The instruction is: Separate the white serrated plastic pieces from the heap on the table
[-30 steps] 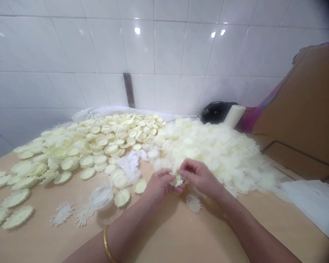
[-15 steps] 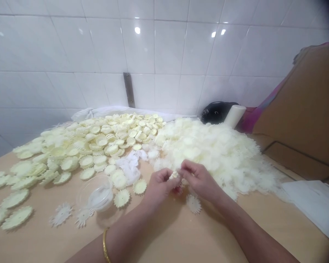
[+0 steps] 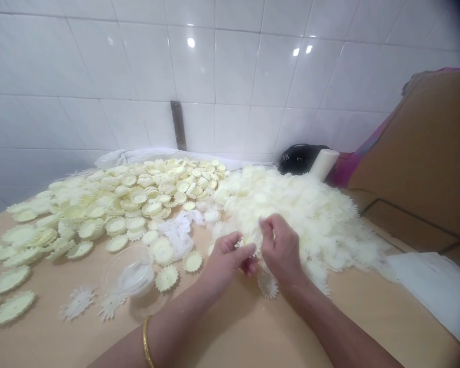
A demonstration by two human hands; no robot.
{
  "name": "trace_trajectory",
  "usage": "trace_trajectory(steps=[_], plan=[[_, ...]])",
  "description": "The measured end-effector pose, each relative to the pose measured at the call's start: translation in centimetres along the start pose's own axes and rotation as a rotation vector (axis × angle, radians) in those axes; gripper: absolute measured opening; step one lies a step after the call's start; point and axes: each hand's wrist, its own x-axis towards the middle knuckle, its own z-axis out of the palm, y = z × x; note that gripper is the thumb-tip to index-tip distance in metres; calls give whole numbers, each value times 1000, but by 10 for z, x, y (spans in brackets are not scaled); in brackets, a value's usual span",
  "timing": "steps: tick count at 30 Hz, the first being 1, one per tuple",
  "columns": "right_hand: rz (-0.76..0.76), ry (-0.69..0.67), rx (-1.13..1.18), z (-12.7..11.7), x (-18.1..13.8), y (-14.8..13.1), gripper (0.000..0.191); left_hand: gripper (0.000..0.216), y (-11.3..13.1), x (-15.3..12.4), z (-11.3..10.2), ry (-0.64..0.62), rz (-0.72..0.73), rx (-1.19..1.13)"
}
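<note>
My left hand (image 3: 227,259) and my right hand (image 3: 279,249) meet over the table (image 3: 230,332), fingers pinched on a small cream toothed plastic disc (image 3: 247,243) held between them. Just behind them lies a big heap of pale white toothed discs (image 3: 302,214). One loose white disc (image 3: 268,286) lies on the table under my right wrist. A gold bangle (image 3: 148,342) circles my left forearm.
To the left, several yellowish finished discs (image 3: 130,204) are spread over the table. A small clear plastic cup (image 3: 132,273) and crumpled white cloth (image 3: 180,230) sit near my left hand. A cardboard sheet (image 3: 425,153), white roll (image 3: 324,163) and black object (image 3: 299,158) stand at the right against the tiled wall.
My right hand has turned and lifted its fingers toward the white heap while both keep pinching the disc. The view has dipped slightly.
</note>
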Motion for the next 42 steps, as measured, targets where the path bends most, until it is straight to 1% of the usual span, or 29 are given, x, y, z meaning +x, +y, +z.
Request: trace_trajectory(steps=[3,5,7,8,9,10,13,15,17,19,22,24,26,28,31,33,35,36,39,42], plan=[[-21,-1,-32,3,1,2,27,20,0,0,-1,3,22,57],[11,11,-45,-1,6,8,26,19,0,-4,0,-4,23,90],[95,76,-63,-7,13,17,24,22,-1,-9,1,-42,-13,146],[137,144,-88,-11,16,21,24,23,-1,-11,1,-64,-41,173],[128,208,-124,-14,19,26,24,23,-1,-12,2,-84,-67,191],[94,221,-159,-16,21,29,24,23,-2,-12,1,-83,-74,190],[-13,67,-206,-17,21,31,25,26,-5,-8,-2,-11,-61,157],[-33,4,-234,-14,19,30,29,32,-8,-3,-5,54,-58,138],[-18,-13,-253,-12,17,30,33,34,-12,-1,-8,93,-64,111],[1,-7,-240,-11,16,31,33,34,-16,0,-10,113,-74,86],[-2,34,-157,-12,14,27,23,35,-18,-1,-12,145,-86,79],[-29,22,-85,-13,10,20,16,35,-17,-1,-11,170,-87,71],[-51,-48,0,-14,6,10,16,34,-14,-2,-10,206,-89,40],[-48,-179,108,-15,3,1,18,33,-11,-2,-9,233,-94,0],[-13,-417,282,-15,-1,-4,14,31,-8,-2,-8,278,-127,-68],[27,-522,366,-14,-2,-4,11,30,-7,-1,-9,326,-161,-120],[79,-586,431,-13,-2,-3,11,31,-6,0,-10,349,-193,-159],[106,-615,467,-13,-2,-4,11,31,-6,1,-10,340,-200,-172],[163,-683,589,-13,-2,-5,11,33,-6,2,-10,267,-194,-191],[164,-731,677,-13,-1,-6,9,34,-5,2,-9,209,-194,-210]])
